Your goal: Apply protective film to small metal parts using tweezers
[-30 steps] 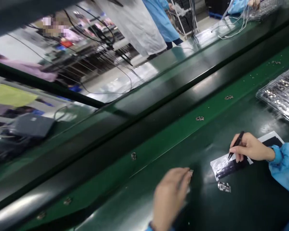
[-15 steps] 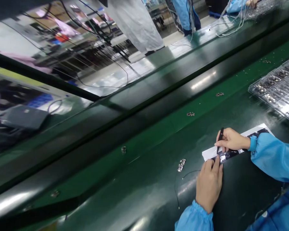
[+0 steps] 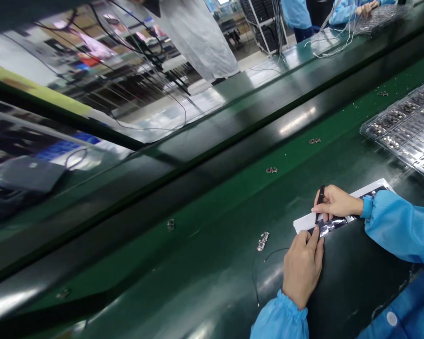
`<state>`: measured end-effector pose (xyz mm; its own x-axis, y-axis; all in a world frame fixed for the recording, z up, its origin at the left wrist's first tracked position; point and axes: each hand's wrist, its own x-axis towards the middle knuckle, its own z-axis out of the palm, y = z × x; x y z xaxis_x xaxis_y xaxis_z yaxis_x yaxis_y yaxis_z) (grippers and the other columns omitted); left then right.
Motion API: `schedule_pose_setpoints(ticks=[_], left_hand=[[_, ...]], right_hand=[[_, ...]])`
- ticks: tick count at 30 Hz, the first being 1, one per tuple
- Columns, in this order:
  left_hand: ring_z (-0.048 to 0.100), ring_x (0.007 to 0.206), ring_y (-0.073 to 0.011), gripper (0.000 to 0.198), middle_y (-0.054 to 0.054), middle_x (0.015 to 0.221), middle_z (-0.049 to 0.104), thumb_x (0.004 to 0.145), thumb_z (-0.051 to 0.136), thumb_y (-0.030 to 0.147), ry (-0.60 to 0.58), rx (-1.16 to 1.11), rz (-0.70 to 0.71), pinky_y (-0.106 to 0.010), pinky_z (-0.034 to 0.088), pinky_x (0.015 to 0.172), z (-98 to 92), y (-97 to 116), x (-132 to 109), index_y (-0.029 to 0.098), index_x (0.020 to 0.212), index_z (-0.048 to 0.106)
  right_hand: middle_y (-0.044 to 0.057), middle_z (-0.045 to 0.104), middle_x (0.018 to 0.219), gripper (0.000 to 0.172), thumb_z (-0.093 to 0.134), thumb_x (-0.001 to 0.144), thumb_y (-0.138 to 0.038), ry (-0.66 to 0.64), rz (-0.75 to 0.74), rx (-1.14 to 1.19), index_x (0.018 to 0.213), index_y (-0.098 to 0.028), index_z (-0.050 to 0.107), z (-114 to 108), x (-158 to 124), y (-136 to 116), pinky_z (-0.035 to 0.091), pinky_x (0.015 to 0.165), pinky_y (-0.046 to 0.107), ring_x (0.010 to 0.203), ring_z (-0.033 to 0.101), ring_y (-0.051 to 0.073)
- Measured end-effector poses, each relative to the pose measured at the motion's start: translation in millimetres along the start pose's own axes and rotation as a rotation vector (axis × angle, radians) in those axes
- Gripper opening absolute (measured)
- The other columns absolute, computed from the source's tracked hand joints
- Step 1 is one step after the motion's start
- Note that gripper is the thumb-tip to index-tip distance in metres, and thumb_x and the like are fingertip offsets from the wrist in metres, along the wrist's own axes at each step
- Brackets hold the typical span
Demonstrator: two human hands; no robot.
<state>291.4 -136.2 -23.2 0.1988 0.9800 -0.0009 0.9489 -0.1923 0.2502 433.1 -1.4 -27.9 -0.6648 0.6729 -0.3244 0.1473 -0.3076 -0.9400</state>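
Note:
My right hand (image 3: 335,202) pinches black tweezers (image 3: 320,203), their tips down on a white backing sheet (image 3: 305,225) that carries a shiny dark film strip (image 3: 332,227). My left hand (image 3: 302,266) sits at the sheet's near edge, its thumb and fingers gripping sheet and strip. Just left of that hand, a small metal-clad circuit board (image 3: 263,241) lies on the dark green belt (image 3: 212,263). A thin black wire (image 3: 273,255) curves beside it. The tweezers' tips are partly hidden by my fingers.
A clear tray (image 3: 403,127) of small metal parts lies at right. Several small boards (image 3: 271,170) dot the green strip beyond a dark raised rail (image 3: 212,127). Far up, a co-worker's hand (image 3: 365,8) rests on another tray among white cables (image 3: 330,42).
My left hand has moved from the belt onto the sheet's edge, and the sheet has turned. The small board now lies farther from the sheet. The tweezers stay in my right hand.

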Motion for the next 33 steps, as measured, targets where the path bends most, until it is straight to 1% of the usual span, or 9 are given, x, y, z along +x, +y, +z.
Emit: schedule_pose_setpoints(ticks=[5,9,12,14,18,21,24,27,33], left_hand=[[0.055,0.072,-0.0168,0.037,-0.006,0.081,0.054,0.09,0.038,0.029,0.002,-0.058,-0.026,-0.029,0.048,0.065,0.3,4.2,1.0,0.017,0.122,0.054],[0.058,0.075,-0.0166,0.036,-0.007,0.085,0.059,0.088,0.043,0.031,-0.082,-0.248,-0.061,-0.028,0.05,0.068,-21.4,1.4,-4.4,0.02,0.12,0.056],[0.06,0.068,-0.0138,0.033,-0.004,0.082,0.063,0.085,0.049,0.037,-0.158,-0.337,-0.096,-0.023,0.05,0.059,-48.7,-26.1,-1.0,0.023,0.112,0.062],[0.06,0.067,-0.0141,0.031,-0.004,0.084,0.065,0.084,0.05,0.038,-0.107,-0.201,-0.156,-0.024,0.05,0.061,-64.0,-57.1,15.0,0.022,0.106,0.065],[0.057,0.099,-0.0225,0.026,-0.009,0.107,0.062,0.081,0.051,0.022,-0.025,0.132,-0.202,-0.034,0.045,0.089,-75.2,-124.1,79.0,0.019,0.103,0.065],[0.049,0.112,-0.0244,0.04,-0.009,0.118,0.057,0.07,0.054,0.007,-0.063,0.186,-0.156,-0.035,0.039,0.095,-71.4,-157.1,129.0,0.019,0.107,0.062],[0.055,0.104,-0.0205,0.044,-0.008,0.108,0.062,0.063,0.052,-0.003,-0.141,0.17,-0.09,-0.03,0.041,0.092,-68.6,-172.9,159.7,0.018,0.099,0.065],[0.059,0.094,-0.0185,0.035,-0.006,0.094,0.064,0.065,0.051,-0.004,-0.178,0.131,-0.074,-0.029,0.043,0.088,-68.5,-184.2,170.1,0.016,0.089,0.066],[0.056,0.101,-0.0201,0.015,-0.007,0.103,0.061,0.082,0.055,0.016,-0.04,-0.018,-0.29,-0.041,0.042,0.092,-58.8,-198.6,165.7,0.014,0.095,0.061]], right_hand=[[-0.005,0.053,0.04,0.036,0.075,0.06,-0.039,0.019,-0.006,0.027,0.068,-0.013,0.051,1.7,-1.2,-1.7,0.041,0.034,0.015,0.036,0.055,0.009],[-0.004,0.054,0.038,0.038,0.074,0.061,-0.042,0.038,-0.009,0.089,0.067,-0.013,0.051,1.1,-1.7,-5.1,0.041,0.034,0.016,0.035,0.055,0.01],[-0.002,0.056,0.039,0.037,0.073,0.062,-0.043,0.029,0.001,0.151,0.068,-0.013,0.051,0.7,-1.6,-5.5,0.042,0.034,0.017,0.034,0.055,0.011],[-0.002,0.057,0.039,0.037,0.072,0.064,-0.042,0.018,0.007,0.184,0.068,-0.013,0.051,1.4,-0.5,-3.4,0.043,0.034,0.017,0.034,0.056,0.011],[-0.002,0.057,0.039,0.034,0.07,0.067,-0.04,-0.009,-0.005,0.218,0.069,-0.013,0.049,5.8,4.5,3.3,0.042,0.033,0.016,0.032,0.055,0.011],[-0.004,0.055,0.038,0.029,0.068,0.07,-0.035,-0.009,-0.022,0.244,0.068,-0.014,0.048,11.0,7.8,5.4,0.041,0.031,0.015,0.032,0.055,0.011],[-0.007,0.05,0.033,0.023,0.064,0.074,-0.027,-0.016,-0.019,0.276,0.066,-0.015,0.045,15.8,11.7,4.8,0.039,0.029,0.014,0.03,0.054,0.011],[-0.006,0.049,0.032,0.022,0.061,0.076,-0.023,-0.052,-0.027,0.285,0.063,-0.015,0.046,17.5,16.7,3.8,0.037,0.028,0.013,0.03,0.054,0.011],[-0.005,0.05,0.033,0.023,0.062,0.077,-0.023,-0.028,-0.042,0.306,0.062,-0.015,0.046,19.5,17.7,6.2,0.038,0.027,0.013,0.029,0.053,0.011]])
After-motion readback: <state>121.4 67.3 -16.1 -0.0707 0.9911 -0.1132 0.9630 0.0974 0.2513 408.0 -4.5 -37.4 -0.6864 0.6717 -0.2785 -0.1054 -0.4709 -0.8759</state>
